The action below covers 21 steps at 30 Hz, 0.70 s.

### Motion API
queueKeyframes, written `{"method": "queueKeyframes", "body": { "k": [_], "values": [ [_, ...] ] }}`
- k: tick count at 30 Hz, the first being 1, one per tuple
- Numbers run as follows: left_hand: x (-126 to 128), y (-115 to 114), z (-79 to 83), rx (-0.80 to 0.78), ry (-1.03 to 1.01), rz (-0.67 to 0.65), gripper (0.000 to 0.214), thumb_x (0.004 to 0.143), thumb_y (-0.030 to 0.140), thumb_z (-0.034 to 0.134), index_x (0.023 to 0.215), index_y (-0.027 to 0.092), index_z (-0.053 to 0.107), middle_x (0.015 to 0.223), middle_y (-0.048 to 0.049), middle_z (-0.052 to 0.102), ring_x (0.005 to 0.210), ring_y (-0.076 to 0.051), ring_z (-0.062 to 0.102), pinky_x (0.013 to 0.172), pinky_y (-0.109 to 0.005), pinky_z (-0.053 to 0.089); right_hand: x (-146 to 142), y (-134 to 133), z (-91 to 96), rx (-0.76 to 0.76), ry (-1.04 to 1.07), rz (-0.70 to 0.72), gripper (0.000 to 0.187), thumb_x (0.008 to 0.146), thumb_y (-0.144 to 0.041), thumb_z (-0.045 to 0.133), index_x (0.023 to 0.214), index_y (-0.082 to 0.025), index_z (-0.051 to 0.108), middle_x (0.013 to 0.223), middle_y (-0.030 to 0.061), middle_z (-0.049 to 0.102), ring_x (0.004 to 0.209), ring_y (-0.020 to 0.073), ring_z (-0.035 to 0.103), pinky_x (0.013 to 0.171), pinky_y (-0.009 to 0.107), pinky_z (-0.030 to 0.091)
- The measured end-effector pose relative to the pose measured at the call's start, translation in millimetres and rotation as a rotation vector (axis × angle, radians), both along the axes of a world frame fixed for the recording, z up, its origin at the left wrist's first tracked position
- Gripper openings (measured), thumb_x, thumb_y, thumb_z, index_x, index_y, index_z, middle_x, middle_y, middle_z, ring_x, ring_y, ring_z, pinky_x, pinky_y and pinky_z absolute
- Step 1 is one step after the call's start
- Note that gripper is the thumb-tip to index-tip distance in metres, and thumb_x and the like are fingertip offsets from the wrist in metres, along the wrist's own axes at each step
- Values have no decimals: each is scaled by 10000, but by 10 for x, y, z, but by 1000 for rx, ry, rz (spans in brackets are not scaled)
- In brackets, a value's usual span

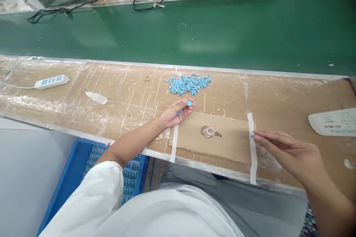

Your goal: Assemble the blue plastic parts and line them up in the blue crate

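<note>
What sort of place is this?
Likely a factory assembly line: a pile of small blue parts on a cardboard-covered bench, a green belt-like surface behind it, and a blue tray below.

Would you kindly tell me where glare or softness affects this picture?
In the head view, pale sheen lies on the green surface and whitish glare on the worktop at left; same view, the upper right corner is dark; also in the head view, lettering on the white object looks soft, and the tiny item in the right hand lacks clear detail.
</note>
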State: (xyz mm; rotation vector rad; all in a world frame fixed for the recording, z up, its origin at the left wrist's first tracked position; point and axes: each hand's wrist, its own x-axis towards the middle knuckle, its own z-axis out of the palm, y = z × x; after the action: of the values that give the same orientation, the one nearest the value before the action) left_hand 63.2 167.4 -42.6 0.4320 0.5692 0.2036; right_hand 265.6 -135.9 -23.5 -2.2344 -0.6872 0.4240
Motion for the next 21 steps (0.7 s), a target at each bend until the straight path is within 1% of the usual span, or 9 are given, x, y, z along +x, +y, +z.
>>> {"method": "queueKeyframes", "body": {
  "k": [2, 5, 7, 9, 12, 14, 16, 19, 21],
  "values": [
    [-7, -1, 54, -7, -11, 57, 268, 1008, 100, 458, 962, 73, 720, 855, -81, 728, 687, -83, 716, 688, -130, 584, -66, -23, -52, -33, -91, 57, 470, 668, -678, 779, 896, -268, 813, 884, 27, 759, 741, 235, 717, 698, 343, 581],
    [-78, 14, 185, -62, -58, 126, 345, 1043, 134, 385, 973, 70, 717, 889, -87, 724, 688, -61, 709, 633, -86, 558, -123, 45, -125, -52, -289, 230, 458, 806, -679, 687, 880, -239, 795, 824, 26, 753, 636, 186, 682, 618, 307, 537],
    [-169, 11, 285, -108, -90, 195, 372, 1061, 177, 355, 1073, 75, 713, 913, -91, 722, 700, -51, 709, 609, -62, 539, -163, 111, -184, -19, -409, 321, 432, 884, -637, 636, 856, -235, 792, 831, 25, 756, 640, 180, 683, 608, 303, 531],
    [-280, -39, 370, -143, -96, 285, 380, 1068, 196, 347, 1192, 89, 690, 907, -85, 720, 710, -46, 709, 632, -57, 539, -215, 163, -244, 58, -490, 351, 393, 928, -581, 620, 844, -237, 791, 841, 20, 759, 667, 189, 700, 618, 306, 549],
    [-434, -230, 423, -174, -55, 393, 370, 1062, 180, 369, 1276, 113, 663, 922, -77, 723, 738, -44, 713, 698, -69, 552, -285, 185, -334, 183, -563, 373, 286, 966, -466, 639, 854, -246, 785, 890, 3, 764, 779, 206, 735, 690, 315, 589],
    [-497, -409, 399, -168, -13, 424, 341, 1047, 156, 410, 1258, 110, 674, 954, -81, 727, 766, -49, 717, 738, -83, 560, -303, 159, -394, 251, -602, 385, 194, 967, -393, 669, 901, -251, 782, 923, -9, 765, 840, 210, 743, 748, 324, 601],
    [-524, -589, 333, -120, 10, 416, 283, 1018, 122, 470, 1165, 86, 710, 967, -87, 731, 789, -59, 723, 763, -96, 566, -299, 117, -451, 297, -627, 373, 130, 957, -347, 693, 976, -251, 779, 962, -10, 764, 862, 212, 745, 785, 336, 606],
    [-519, -798, 197, -12, -8, 382, 193, 956, 59, 555, 993, 69, 744, 971, -90, 745, 808, -72, 732, 767, -97, 567, -307, 86, -508, 331, -610, 341, 127, 942, -332, 704, 1002, -248, 779, 987, 3, 763, 875, 223, 744, 804, 362, 612],
    [-506, -881, 111, 35, -24, 368, 168, 917, 29, 597, 962, 73, 753, 993, -94, 755, 818, -73, 735, 773, -94, 562, -359, 120, -516, 380, -516, 262, 151, 911, -360, 732, 976, -233, 783, 968, 20, 763, 851, 232, 742, 800, 385, 618]
  ]
}}
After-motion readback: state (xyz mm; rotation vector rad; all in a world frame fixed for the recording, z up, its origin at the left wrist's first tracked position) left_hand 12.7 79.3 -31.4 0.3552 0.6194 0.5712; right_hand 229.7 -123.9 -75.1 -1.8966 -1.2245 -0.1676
